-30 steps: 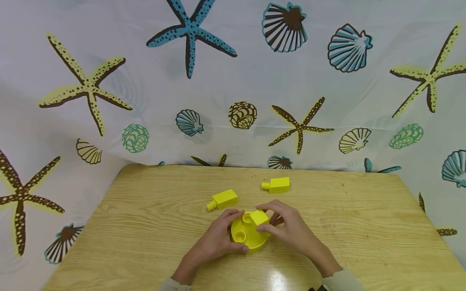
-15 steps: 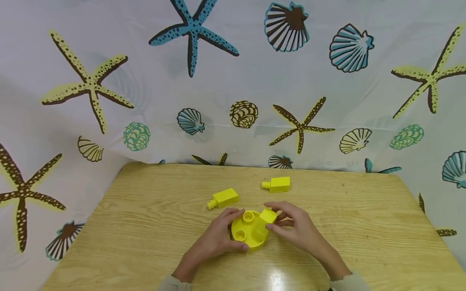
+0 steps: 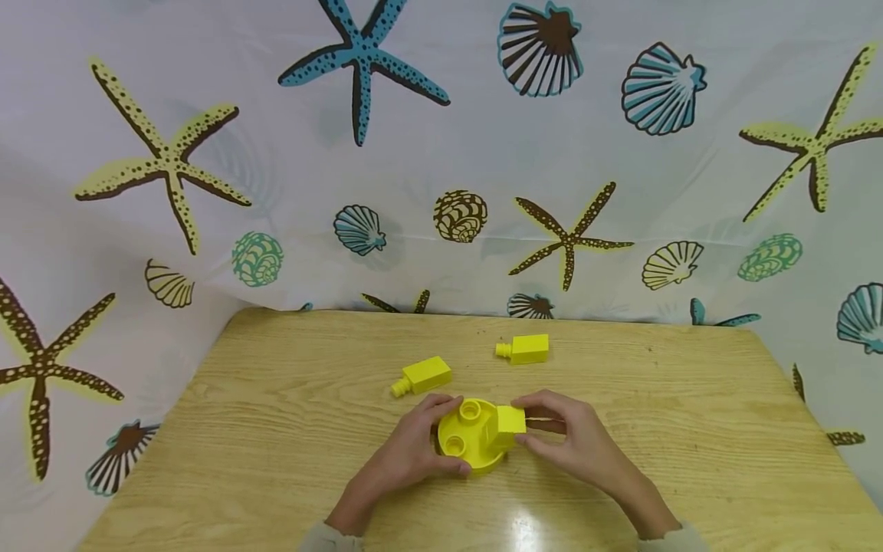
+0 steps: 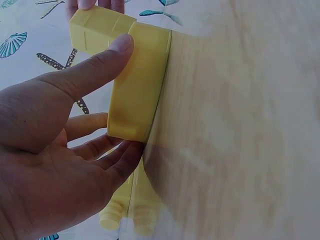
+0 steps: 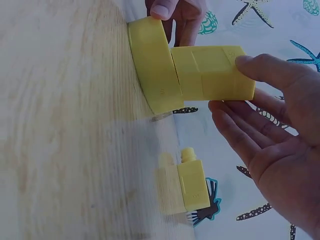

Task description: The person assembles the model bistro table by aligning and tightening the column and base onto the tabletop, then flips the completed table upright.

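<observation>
A round, shallow yellow plastic disc [image 3: 480, 432] with a low rim and raised threaded sockets lies on the table. My left hand [image 3: 412, 446] grips its left side, thumb on the near rim and fingers round the far one. On the disc's right part stands a yellow rectangular block [image 3: 511, 421], its lower end against the disc in the right wrist view. My right hand [image 3: 578, 438] pinches the block's upper end between thumb and fingers. The block's bottom end is hidden. Two ring sockets show uncovered on the disc's left half.
Behind the disc lies a yellow block with a threaded neck [image 3: 426, 376]. Farther back to the right is a similar block [image 3: 529, 349], neck pointing left. A wooden table [image 3: 276, 406] carries everything, and a cloth with sea shapes [image 3: 414, 169] hangs behind.
My right hand and its block have shifted right, toward the disc's right edge, and the block has turned. The left hand and the disc have stayed put.
</observation>
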A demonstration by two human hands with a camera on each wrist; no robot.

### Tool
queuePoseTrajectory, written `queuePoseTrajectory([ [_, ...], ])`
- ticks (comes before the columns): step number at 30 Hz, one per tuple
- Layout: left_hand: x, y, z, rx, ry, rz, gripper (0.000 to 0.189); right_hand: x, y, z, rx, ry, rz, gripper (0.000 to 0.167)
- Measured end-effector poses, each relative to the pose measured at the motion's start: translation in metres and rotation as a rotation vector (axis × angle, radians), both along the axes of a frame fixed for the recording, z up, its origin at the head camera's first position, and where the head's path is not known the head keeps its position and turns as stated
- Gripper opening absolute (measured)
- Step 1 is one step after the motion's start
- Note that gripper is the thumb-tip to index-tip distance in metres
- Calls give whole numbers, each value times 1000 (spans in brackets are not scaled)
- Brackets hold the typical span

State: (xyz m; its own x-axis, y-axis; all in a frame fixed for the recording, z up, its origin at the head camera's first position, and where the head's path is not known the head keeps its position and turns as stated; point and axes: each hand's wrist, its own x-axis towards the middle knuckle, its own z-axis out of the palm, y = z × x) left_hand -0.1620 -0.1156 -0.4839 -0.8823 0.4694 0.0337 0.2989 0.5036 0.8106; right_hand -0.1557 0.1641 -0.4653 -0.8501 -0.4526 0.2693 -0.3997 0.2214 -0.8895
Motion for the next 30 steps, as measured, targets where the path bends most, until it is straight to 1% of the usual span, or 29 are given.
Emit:
queuePoseTrajectory([
  [4, 1, 0, -1, 0, -3, 4, 93, 2, -2, 0, 6, -9, -7, 38],
  [6, 1, 0, -1, -3, 1, 8, 92, 3, -3, 0, 21, 9, -2, 42],
  [11, 0, 0, -1, -17, 15, 7, 92, 2, -6, -3, 64, 84, 46, 51],
  [13, 0, 0, -1, -20, 18, 6, 91, 1, -6, -4, 73, 95, 64, 53],
  [16, 0, 1, -2, -25, 23, 7, 92, 0, -8, -6, 69, 73, 77, 53],
  [21, 0, 2, -2, -21, 33, 13, 93, -1, -8, -7, 59, 3, 77, 53],
  [30, 1, 1, -3, -14, 35, 17, 93, 1, -11, -10, 69, 32, 57, 53],
])
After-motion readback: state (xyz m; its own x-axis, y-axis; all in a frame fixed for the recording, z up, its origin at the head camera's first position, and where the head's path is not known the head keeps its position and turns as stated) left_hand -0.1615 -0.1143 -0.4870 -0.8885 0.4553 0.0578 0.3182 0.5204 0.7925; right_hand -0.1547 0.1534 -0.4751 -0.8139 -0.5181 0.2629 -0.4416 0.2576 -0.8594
